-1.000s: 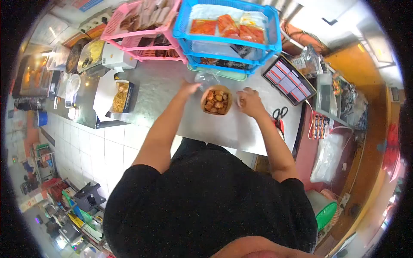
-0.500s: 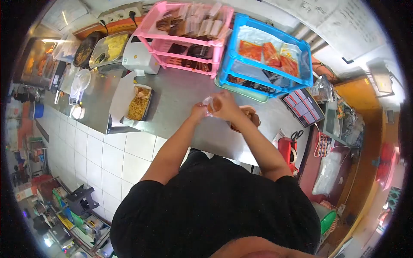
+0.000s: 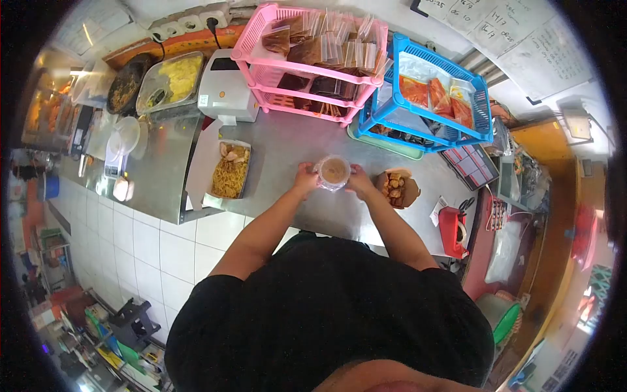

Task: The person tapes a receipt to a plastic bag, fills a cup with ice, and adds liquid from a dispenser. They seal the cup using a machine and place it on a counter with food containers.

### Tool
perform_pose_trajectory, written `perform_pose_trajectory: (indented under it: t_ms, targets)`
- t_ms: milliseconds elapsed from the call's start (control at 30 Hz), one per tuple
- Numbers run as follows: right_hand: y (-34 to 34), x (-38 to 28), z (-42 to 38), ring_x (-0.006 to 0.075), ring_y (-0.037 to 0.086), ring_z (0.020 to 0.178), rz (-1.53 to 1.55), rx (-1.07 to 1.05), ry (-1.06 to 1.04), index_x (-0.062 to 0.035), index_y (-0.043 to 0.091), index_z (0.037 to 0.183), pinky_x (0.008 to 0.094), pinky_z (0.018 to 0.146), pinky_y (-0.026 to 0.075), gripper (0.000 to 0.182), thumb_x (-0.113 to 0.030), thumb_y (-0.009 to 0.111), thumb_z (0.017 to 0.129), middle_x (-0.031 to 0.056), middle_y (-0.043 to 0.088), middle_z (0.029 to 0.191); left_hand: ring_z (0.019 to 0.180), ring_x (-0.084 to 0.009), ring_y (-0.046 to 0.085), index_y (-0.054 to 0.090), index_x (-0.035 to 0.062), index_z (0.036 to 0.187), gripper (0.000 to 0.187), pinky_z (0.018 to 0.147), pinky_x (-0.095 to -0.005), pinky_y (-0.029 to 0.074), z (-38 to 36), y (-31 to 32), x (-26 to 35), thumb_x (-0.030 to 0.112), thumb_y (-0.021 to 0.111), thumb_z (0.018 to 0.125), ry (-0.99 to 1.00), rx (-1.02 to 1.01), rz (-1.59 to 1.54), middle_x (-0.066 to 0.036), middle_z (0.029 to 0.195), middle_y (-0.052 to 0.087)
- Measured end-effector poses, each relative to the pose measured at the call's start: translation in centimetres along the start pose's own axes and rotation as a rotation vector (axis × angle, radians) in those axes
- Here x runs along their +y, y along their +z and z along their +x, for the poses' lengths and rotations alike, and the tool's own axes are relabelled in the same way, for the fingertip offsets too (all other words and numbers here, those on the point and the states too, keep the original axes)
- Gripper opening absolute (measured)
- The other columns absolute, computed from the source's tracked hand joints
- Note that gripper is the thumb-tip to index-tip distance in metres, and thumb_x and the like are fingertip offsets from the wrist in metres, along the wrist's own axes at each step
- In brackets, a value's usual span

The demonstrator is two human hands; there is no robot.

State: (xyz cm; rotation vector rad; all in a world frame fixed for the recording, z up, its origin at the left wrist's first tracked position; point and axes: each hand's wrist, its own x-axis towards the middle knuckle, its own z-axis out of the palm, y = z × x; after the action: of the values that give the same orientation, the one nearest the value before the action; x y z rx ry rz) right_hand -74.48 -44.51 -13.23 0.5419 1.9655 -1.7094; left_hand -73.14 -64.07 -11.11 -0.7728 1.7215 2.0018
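A round clear plastic tub (image 3: 334,171) with pale brown contents is between my hands, over the steel counter. My left hand (image 3: 305,179) grips its left side, fingers curled against the rim. On the opposite side my right hand (image 3: 358,181) holds the tub's edge. To the right of that hand stands an open brown paper box (image 3: 409,193) with browned food pieces in it. Left of my left hand is an open box of noodles (image 3: 228,171) topped with pale pieces, its white lid folded outward.
Behind the counter (image 3: 281,140) stand a pink rack (image 3: 313,62) of filled sachets and a blue rack (image 3: 428,111) of red-orange packets. A white printer (image 3: 225,88) and a tray of yellow food (image 3: 171,80) are at back left. A red tape dispenser (image 3: 450,232) sits at right.
My right hand has come off the top of the tub to its right side, so the tub now shows fully. The view has shifted, and the brown box is no longer covered by my arm.
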Motion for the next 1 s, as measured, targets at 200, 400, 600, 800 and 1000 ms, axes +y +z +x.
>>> perform_pose_trajectory:
  t_ms: [200,400,600,800,1000]
  targets:
    - [1.4,-3.7,-5.3,0.0177,0.063,0.073,-0.293,0.020,0.046,0.0027,0.036,0.125,0.0299,0.060,0.054,0.050,-0.004,0.054,0.079,0.0137,0.062,0.084,0.060,-0.0158,0.058,0.051,0.0003,0.100,0.027,0.050,-0.0311,0.048,-3.4,-0.3,2.1,0.013,0.062,0.079,0.100,0.064,0.250,-0.008,0.077,0.059]
    - [0.6,-3.8,-7.1,0.0155,0.060,0.069,-0.218,0.127,-0.144,0.0042,0.057,0.100,0.0271,0.058,0.051,0.021,-0.010,0.052,0.085,0.0104,0.062,0.081,0.066,-0.0243,0.059,0.058,0.0024,0.084,0.013,0.060,-0.0360,0.046,-2.0,-3.3,1.7,0.014,0.059,0.080,0.574,-0.016,0.426,-0.013,0.067,0.058]
    - [-0.3,-4.8,-7.6,0.0130,0.056,0.067,0.211,0.044,-0.107,-0.0032,0.060,0.093,0.0268,0.065,0.048,0.021,-0.023,0.058,0.087,0.0044,0.059,0.076,0.063,-0.0243,0.056,0.057,0.0011,0.078,0.029,0.059,-0.0344,0.043,-1.4,-3.6,1.6,0.029,0.054,0.086,0.667,0.041,0.434,-0.012,0.068,0.058]
    - [0.4,-5.1,-8.4,0.0115,0.052,0.063,0.371,0.018,-0.089,-0.0042,0.058,0.092,0.0270,0.062,0.046,0.020,-0.024,0.055,0.089,0.0012,0.053,0.069,0.070,-0.0131,0.053,0.058,0.0001,0.094,0.031,0.064,-0.0287,0.044,-1.7,-2.6,1.5,0.030,0.050,0.090,0.166,-0.192,0.198,-0.004,0.077,0.058]
    - [0.8,-6.8,-9.5,0.0112,0.054,0.066,0.143,0.073,-0.160,-0.0023,0.058,0.092,0.0248,0.059,0.045,0.017,-0.019,0.054,0.088,0.0037,0.057,0.074,0.068,-0.0116,0.050,0.060,0.0046,0.096,0.025,0.061,-0.0264,0.042,-2.3,-1.7,1.8,0.028,0.055,0.087,0.343,-0.110,0.294,-0.002,0.072,0.055]
